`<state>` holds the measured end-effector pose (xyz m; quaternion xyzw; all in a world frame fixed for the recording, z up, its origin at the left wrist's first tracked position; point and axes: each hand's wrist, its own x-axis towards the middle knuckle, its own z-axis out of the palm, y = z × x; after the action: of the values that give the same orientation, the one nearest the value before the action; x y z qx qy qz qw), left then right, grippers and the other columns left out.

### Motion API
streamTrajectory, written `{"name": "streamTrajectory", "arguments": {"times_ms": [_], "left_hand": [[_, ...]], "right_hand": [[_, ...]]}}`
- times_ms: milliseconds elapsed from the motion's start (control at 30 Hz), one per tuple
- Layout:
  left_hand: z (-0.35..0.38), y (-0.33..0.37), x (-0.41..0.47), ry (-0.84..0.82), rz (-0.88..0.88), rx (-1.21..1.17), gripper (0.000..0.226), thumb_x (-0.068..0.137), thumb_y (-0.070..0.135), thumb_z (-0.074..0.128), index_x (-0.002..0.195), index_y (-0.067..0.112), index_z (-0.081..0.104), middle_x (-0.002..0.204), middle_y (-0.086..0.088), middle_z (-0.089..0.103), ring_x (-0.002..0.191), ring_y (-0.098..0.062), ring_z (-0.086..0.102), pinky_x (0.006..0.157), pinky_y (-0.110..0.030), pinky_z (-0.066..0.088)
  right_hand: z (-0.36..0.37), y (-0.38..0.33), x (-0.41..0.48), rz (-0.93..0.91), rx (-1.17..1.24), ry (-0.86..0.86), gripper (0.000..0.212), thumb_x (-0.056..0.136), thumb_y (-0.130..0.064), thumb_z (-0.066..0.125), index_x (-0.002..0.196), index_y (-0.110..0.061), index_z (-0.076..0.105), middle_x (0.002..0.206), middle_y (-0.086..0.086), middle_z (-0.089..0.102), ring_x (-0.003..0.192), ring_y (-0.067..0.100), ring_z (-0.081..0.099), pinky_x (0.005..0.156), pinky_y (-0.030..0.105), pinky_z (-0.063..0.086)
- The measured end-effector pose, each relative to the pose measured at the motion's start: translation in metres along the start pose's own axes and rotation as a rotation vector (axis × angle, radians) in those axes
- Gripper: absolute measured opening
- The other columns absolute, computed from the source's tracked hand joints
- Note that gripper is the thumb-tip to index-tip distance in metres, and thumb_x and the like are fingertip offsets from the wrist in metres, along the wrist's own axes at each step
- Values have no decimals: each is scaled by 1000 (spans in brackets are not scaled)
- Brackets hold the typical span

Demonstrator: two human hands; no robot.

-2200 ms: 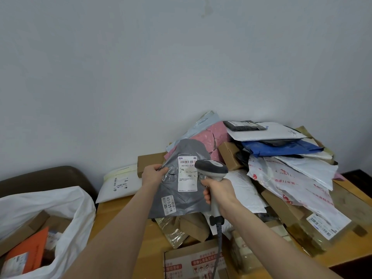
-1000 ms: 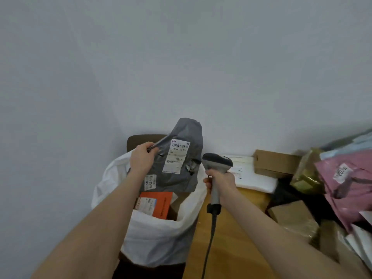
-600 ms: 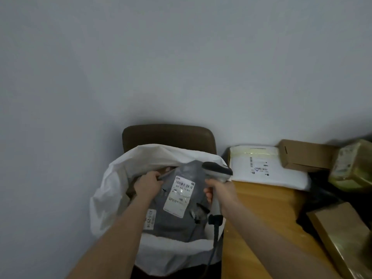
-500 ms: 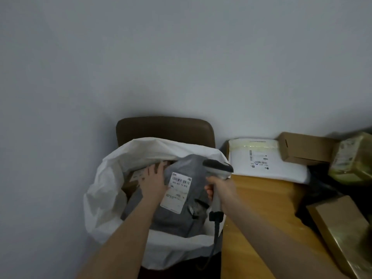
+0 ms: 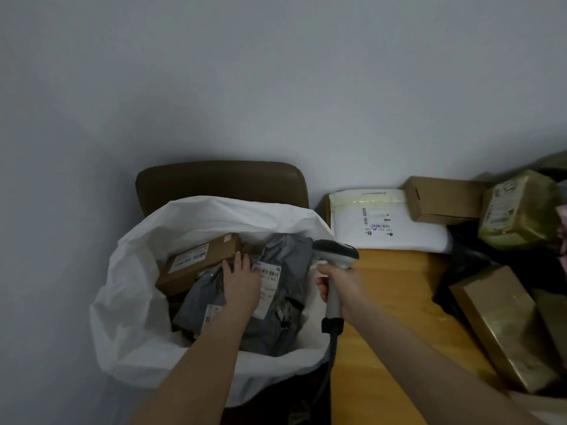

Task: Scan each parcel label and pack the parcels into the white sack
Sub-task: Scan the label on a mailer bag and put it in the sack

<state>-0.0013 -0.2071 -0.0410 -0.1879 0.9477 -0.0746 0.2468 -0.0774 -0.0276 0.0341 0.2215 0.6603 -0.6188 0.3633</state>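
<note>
The white sack (image 5: 129,317) stands open on a brown chair at the left. Inside it lies a grey plastic parcel (image 5: 285,305) with a white label, resting on a brown cardboard box (image 5: 196,262). My left hand (image 5: 241,282) lies flat on the grey parcel with fingers spread, holding nothing. My right hand (image 5: 340,286) grips the handle of a grey barcode scanner (image 5: 336,257) at the sack's right rim, its cable hanging down.
A wooden table (image 5: 389,302) sits to the right of the sack. On it lie a white padded parcel (image 5: 386,225), a brown box (image 5: 441,197), a yellow-taped parcel (image 5: 518,210) and a gold-wrapped box (image 5: 503,326). A grey wall rises behind.
The grey parcel went from the table pile, where the scanner pointed at its label, over to the left and down into the sack. My left hand has let go and now rests flat on it.
</note>
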Motion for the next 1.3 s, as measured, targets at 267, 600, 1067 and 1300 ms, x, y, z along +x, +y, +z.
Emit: {"name": "streamTrajectory", "arguments": {"times_ms": [267, 600, 1067, 1300], "left_hand": [[-54, 36, -17, 232, -21, -220, 43, 91, 25, 51, 132, 18, 43, 144, -9, 34, 133, -24, 33, 102, -35, 36], [-124, 177, -110, 388, 71, -211, 44, 90, 21, 58, 132, 17, 45, 139, -9, 41, 125, -26, 42, 94, -34, 44], [-176, 408, -226, 466, 385, -166, 47, 88, 19, 59, 133, 14, 45, 131, -9, 43, 121, -25, 44, 89, -33, 44], [-192, 490, -209, 437, 528, -192, 44, 89, 23, 57, 131, 16, 45, 130, -6, 43, 118, -24, 44, 87, -35, 47]], "right_hand": [[-42, -3, -36, -69, 37, -42, 9, 89, -7, 63, 81, -2, 62, 54, 8, 60, 42, 15, 51, 44, 25, 45], [-186, 27, -114, -115, 149, -45, 9, 89, -10, 64, 86, -3, 59, 56, 9, 58, 41, 16, 49, 44, 27, 42], [-440, 62, -194, -211, 223, 177, 9, 88, -6, 62, 82, 0, 59, 44, 5, 54, 35, 13, 46, 39, 20, 38], [-519, 37, -181, -201, 271, 330, 18, 85, -12, 68, 92, 2, 61, 50, 9, 62, 37, 15, 52, 39, 21, 43]]}}
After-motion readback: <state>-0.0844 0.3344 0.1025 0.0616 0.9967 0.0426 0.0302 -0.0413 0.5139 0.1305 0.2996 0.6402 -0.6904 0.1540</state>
